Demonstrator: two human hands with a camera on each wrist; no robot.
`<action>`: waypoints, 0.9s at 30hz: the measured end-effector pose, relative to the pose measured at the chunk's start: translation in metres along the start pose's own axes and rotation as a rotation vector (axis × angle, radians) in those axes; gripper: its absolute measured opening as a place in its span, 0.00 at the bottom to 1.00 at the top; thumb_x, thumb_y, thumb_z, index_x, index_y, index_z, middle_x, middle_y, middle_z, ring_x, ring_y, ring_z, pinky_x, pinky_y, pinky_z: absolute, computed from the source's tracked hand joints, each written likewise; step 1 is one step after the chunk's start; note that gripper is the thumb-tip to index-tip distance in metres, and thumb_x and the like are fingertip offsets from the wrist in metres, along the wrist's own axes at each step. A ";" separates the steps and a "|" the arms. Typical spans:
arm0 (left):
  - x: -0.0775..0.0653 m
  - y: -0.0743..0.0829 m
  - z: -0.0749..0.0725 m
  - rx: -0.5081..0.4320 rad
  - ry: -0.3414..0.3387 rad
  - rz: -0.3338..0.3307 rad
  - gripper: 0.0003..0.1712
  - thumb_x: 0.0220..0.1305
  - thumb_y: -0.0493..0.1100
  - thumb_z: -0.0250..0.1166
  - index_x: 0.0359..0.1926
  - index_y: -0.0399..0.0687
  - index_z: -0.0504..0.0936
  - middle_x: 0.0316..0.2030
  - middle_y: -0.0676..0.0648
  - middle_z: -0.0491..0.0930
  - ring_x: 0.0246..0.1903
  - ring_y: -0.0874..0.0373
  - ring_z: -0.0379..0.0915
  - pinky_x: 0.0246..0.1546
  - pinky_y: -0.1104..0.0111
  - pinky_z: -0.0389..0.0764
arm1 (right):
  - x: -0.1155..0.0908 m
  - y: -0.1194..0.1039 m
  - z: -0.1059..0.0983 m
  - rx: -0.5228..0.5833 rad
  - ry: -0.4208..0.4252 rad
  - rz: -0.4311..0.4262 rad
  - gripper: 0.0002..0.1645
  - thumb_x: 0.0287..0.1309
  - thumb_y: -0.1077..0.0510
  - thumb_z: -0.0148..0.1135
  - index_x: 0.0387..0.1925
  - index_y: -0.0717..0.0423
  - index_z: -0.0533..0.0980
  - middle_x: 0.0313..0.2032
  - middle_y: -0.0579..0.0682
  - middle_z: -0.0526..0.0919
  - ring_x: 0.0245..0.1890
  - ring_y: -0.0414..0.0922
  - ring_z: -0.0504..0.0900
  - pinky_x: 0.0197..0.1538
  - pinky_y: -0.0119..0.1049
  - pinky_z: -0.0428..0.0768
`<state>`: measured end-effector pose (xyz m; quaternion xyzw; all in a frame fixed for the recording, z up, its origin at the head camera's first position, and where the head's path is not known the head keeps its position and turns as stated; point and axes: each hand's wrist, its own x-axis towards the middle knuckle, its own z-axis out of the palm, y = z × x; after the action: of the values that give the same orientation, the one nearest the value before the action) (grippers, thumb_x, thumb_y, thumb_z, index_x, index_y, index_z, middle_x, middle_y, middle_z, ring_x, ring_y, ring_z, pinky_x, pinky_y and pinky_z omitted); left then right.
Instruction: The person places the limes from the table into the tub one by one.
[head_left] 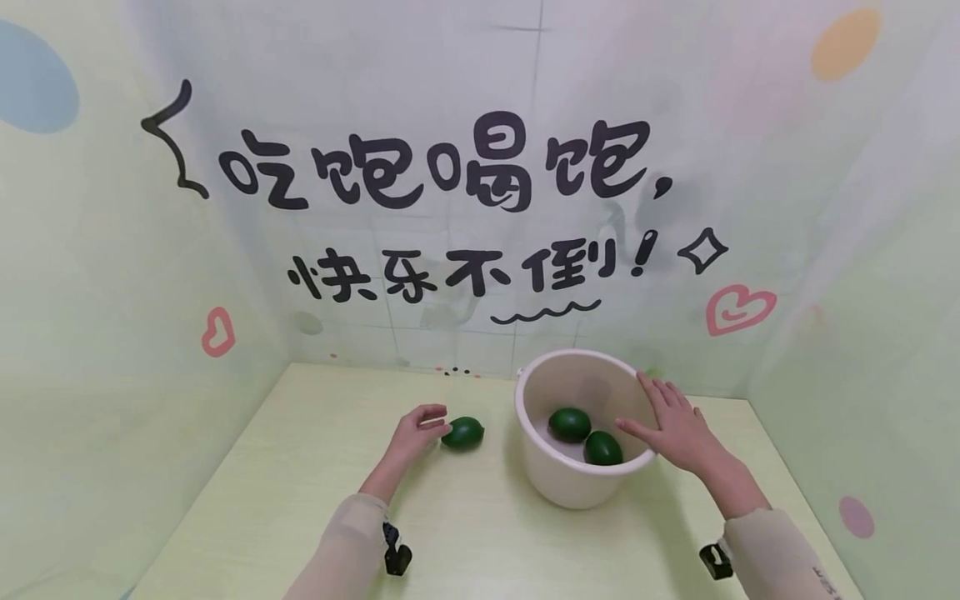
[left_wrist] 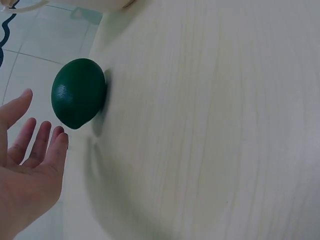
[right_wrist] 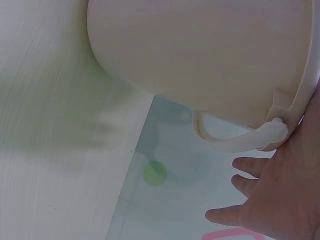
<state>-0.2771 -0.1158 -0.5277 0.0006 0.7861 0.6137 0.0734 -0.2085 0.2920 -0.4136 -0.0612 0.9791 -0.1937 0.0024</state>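
Observation:
A dark green lime (head_left: 462, 434) lies on the table to the left of a pale pink plastic bucket (head_left: 573, 487). Close beside this lime is my left hand (head_left: 415, 431), its fingers loosely bent; the left wrist view shows a gap between the fingertips and the lime (left_wrist: 79, 93). Two more limes, one farther back (head_left: 569, 425) and one nearer (head_left: 603, 448), lie inside on the bucket's bottom. My right hand (head_left: 678, 429) rests on the bucket's right rim, thumb over the opening. Its other fingers stretch straight outside the wall, near the bucket's handle (right_wrist: 250, 141).
The pale wood-grain table (head_left: 300, 492) ends against a printed curtain wall (head_left: 450, 346) with black lettering. Similar walls stand on the left and right. Black wrist mounts (head_left: 396, 550) show at both sleeves.

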 end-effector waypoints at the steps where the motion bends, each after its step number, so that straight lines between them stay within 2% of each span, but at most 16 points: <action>1: -0.001 -0.002 0.000 -0.006 -0.003 -0.005 0.25 0.65 0.35 0.65 0.62 0.33 0.73 0.62 0.31 0.74 0.62 0.36 0.73 0.62 0.54 0.79 | 0.000 0.000 0.000 0.002 0.001 -0.002 0.57 0.61 0.30 0.57 0.77 0.60 0.49 0.73 0.71 0.56 0.72 0.72 0.52 0.64 0.82 0.53; 7: -0.006 -0.007 0.004 -0.045 -0.025 -0.036 0.28 0.65 0.35 0.66 0.64 0.33 0.72 0.64 0.31 0.72 0.65 0.36 0.70 0.58 0.57 0.82 | 0.000 -0.001 0.001 0.000 0.005 -0.004 0.57 0.61 0.30 0.57 0.77 0.60 0.50 0.72 0.71 0.57 0.72 0.72 0.53 0.64 0.81 0.54; 15: -0.006 -0.015 0.014 -0.030 -0.044 -0.019 0.33 0.61 0.31 0.67 0.67 0.32 0.69 0.66 0.29 0.68 0.66 0.33 0.67 0.61 0.53 0.79 | -0.001 -0.001 0.000 0.008 0.009 -0.006 0.57 0.61 0.31 0.58 0.77 0.60 0.50 0.72 0.71 0.58 0.72 0.72 0.53 0.64 0.82 0.54; 27: -0.007 -0.016 0.024 0.011 0.007 -0.007 0.30 0.59 0.31 0.69 0.63 0.33 0.73 0.63 0.29 0.72 0.62 0.33 0.72 0.57 0.54 0.82 | 0.000 0.000 0.001 0.012 0.017 -0.005 0.56 0.61 0.32 0.58 0.77 0.60 0.51 0.72 0.72 0.58 0.71 0.72 0.54 0.64 0.81 0.55</action>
<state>-0.2658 -0.0973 -0.5483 -0.0036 0.7898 0.6090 0.0729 -0.2083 0.2914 -0.4144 -0.0622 0.9778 -0.1999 -0.0061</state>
